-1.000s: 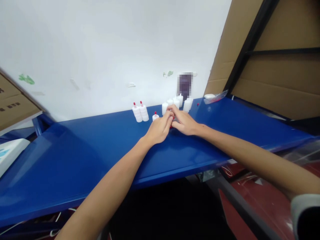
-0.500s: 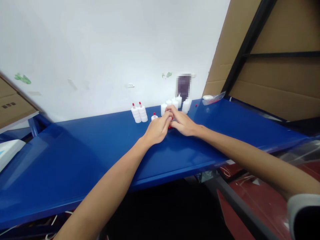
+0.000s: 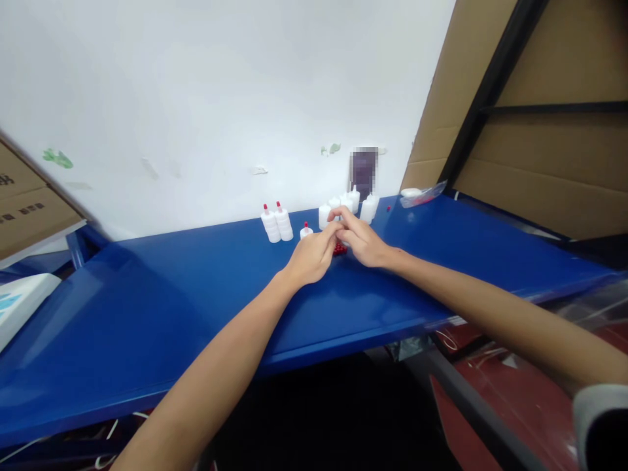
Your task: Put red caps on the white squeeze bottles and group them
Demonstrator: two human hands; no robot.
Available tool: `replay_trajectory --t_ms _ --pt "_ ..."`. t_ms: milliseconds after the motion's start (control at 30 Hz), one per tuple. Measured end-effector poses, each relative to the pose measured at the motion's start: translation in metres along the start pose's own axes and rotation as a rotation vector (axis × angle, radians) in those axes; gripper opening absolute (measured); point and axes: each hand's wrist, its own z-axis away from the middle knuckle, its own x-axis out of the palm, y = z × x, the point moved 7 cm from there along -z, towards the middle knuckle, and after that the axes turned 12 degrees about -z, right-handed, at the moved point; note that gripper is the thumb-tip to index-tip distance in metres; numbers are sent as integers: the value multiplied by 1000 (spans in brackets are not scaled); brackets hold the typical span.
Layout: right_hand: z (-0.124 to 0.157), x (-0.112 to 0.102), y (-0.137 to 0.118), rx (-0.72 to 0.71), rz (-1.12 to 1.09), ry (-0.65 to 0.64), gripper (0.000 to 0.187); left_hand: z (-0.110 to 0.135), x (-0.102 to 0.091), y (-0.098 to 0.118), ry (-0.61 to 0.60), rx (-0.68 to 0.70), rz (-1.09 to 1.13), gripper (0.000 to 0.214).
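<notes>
The left hand (image 3: 310, 258) and right hand (image 3: 363, 242) meet, curled together, beside a cluster of small red caps (image 3: 339, 249) on the blue counter (image 3: 196, 288); whether they grasp anything I cannot tell. Left of the caps stand three red-tipped white squeeze bottles (image 3: 284, 226); behind the caps, more white bottles (image 3: 366, 210).

Red pieces (image 3: 339, 250) part-hidden, dark object (image 3: 364, 171) pixelated

— See any wording near the blue table (image 3: 171, 307)?
— Dark characters on the cardboard box (image 3: 29, 221) by the table's left end, too blurred to read.
— And on the white object (image 3: 27, 299) there?
— Blue marks, equally unreadable.
</notes>
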Motion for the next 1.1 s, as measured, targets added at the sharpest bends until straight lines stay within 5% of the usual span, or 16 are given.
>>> replay_trajectory --t_ms 267,500,733,1100 --pt "3 1 -9 -7 115 11 22 1 3 4 -54 -22 -24 28" --pt "0 2 2 -32 -40 14 23 -2 -2 -1 64 -50 93 16" --pt "-5 -19 18 94 54 221 33 7 -31 -53 424 -476 116 18" --pt "-6 -29 25 171 56 290 14 7 -22 -78 336 -508 36 13"
